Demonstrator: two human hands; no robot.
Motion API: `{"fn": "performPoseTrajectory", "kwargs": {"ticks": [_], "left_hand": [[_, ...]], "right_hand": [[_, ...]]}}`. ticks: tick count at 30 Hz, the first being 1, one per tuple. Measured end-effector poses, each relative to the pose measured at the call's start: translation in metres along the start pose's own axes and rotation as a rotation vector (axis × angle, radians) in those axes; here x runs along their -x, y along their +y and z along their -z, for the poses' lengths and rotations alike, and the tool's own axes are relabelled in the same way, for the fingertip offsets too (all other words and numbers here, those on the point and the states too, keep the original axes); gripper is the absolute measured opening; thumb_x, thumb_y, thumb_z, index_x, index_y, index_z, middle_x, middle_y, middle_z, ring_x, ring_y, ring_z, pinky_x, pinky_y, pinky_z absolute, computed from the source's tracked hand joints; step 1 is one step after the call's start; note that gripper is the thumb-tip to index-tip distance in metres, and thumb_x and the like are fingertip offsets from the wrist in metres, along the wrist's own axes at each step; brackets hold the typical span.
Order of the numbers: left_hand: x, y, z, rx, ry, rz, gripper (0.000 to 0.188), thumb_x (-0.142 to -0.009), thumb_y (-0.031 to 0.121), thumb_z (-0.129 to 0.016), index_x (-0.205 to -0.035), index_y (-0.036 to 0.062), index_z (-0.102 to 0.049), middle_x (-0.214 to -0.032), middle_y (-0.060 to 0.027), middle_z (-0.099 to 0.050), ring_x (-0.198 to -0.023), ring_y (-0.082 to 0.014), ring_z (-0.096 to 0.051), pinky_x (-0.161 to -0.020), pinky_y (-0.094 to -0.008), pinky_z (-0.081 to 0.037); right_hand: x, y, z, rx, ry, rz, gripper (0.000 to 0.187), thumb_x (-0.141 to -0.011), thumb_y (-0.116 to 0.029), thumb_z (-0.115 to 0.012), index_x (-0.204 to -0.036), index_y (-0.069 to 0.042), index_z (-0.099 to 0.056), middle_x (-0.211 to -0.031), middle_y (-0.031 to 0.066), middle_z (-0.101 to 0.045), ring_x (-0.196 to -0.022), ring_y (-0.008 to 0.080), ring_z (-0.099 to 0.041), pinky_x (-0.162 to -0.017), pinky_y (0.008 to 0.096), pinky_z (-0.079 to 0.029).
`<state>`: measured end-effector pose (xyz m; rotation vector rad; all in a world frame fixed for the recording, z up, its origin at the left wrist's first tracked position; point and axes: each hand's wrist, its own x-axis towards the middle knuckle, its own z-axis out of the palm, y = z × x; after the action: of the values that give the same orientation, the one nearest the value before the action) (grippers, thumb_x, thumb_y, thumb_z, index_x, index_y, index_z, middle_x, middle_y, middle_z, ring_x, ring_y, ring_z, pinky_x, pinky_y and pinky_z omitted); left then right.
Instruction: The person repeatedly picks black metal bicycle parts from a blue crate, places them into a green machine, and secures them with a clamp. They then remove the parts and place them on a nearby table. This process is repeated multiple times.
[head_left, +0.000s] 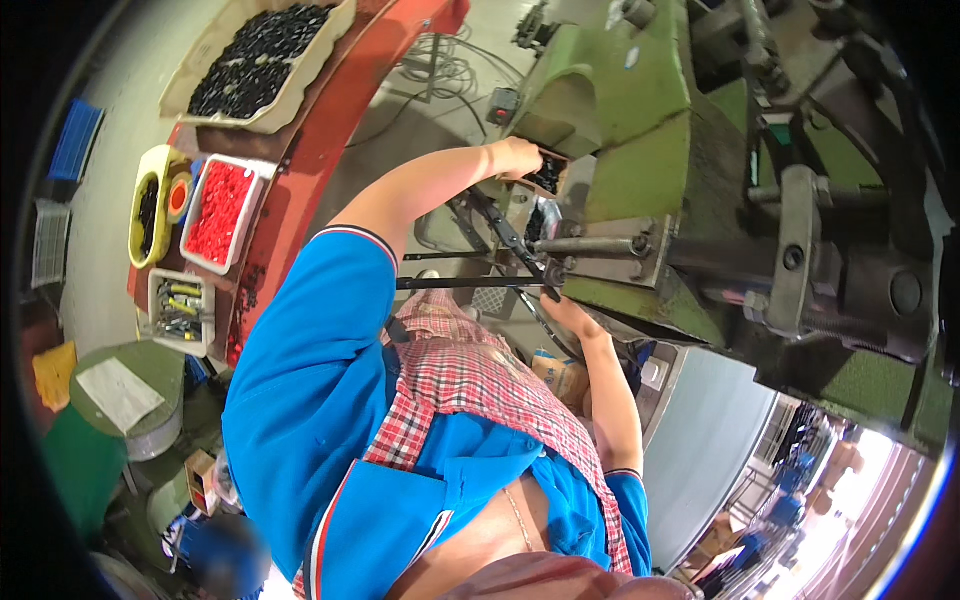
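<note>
My left grip (518, 158) at the rim of a small box (565, 176) of black pieces (547, 173), beside the green machine's (640, 170) left edge; fingers bent, any hold hidden. My right grip (566, 312) near a dark bar's (470, 283) end; can't tell how closed.

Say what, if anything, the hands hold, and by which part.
Cannot tell for either: the left hand is at the small box of black pieces, the right hand near the black bar's end; any grip is hidden.
</note>
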<state>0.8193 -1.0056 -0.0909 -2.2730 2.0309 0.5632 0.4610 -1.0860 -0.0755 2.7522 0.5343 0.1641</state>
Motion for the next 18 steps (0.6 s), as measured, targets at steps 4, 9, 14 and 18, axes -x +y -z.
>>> {"fn": "performPoseTrajectory", "kwargs": {"ticks": [4, 9, 14, 18], "left_hand": [[-0.027, -0.003, -0.007, -0.082, 0.002, -0.142, 0.019, -0.066, 0.004, -0.070, -0.085, 0.0039, -0.073, -0.091, -0.0189, -0.071, -0.088, -0.0357, -0.068, -0.072, -0.0446, -0.054], [-0.015, -0.001, 0.005, -0.102, -0.005, -0.275, 0.022, -0.071, 0.004, -0.065, -0.090, 0.0094, -0.073, -0.091, -0.0135, -0.069, -0.090, -0.0356, -0.066, -0.074, -0.0458, -0.053], [0.006, 0.013, 0.032, -0.052, -0.030, -0.192, 0.017, -0.074, 0.006, -0.063, -0.089, 0.0076, -0.070, -0.090, -0.0139, -0.069, -0.089, -0.0365, -0.066, -0.074, -0.0462, -0.053], [0.014, -0.003, 0.021, 0.115, 0.187, -0.067, 0.015, -0.080, 0.014, -0.066, -0.092, 0.0045, -0.064, -0.090, -0.0171, -0.067, -0.089, -0.0372, -0.065, -0.073, -0.0469, -0.052]], "right_hand": [[-0.018, -0.005, 0.023, -0.316, 0.148, -0.328, 0.022, -0.078, -0.029, -0.062, -0.088, -0.009, -0.065, -0.087, 0.0085, -0.065, -0.080, 0.0293, -0.063, -0.072, 0.0378, -0.050], [-0.015, -0.012, -0.018, -0.150, 0.366, -0.300, 0.027, -0.076, -0.030, -0.065, -0.096, -0.013, -0.068, -0.095, 0.0068, -0.065, -0.087, 0.0288, -0.063, -0.079, 0.0376, -0.051], [-0.029, -0.015, 0.037, -0.416, 0.063, -0.428, 0.041, -0.081, -0.036, -0.061, -0.113, -0.011, -0.067, -0.111, 0.0134, -0.066, -0.097, 0.0337, -0.063, -0.091, 0.0426, -0.050], [-0.027, -0.012, 0.024, -0.264, -0.014, -0.314, 0.033, -0.085, -0.033, -0.057, -0.113, -0.016, -0.060, -0.116, 0.0128, -0.062, -0.102, 0.0343, -0.061, -0.089, 0.0484, -0.050]]}}
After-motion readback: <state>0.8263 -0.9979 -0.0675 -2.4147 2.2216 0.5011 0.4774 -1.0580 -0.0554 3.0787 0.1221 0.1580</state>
